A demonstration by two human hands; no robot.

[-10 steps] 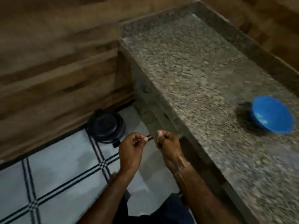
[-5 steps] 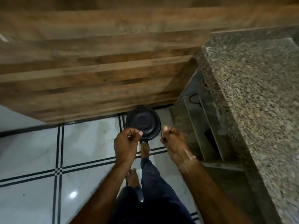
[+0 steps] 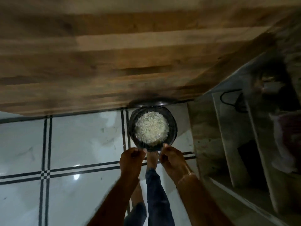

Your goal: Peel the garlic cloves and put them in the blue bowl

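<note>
Two hands, left (image 3: 132,158) and right (image 3: 171,158), both curled closed, contents unclear, above one open bin (image 3: 173,126).

— What do you see on my feed?

— I see both hands curled, fingertips pinched: left hand (image 3: 132,158) at six o'clock, right hand (image 3: 171,158) just beside it. What they pinch is too small to tell.

— And the floor?

— A black bin (image 3: 153,128), lid up, pale peelings (image 3: 151,127) inside, at twelve o'clock from the hands. My bare foot (image 3: 152,159) touches its near edge, on white tile (image 3: 81,136).
</note>
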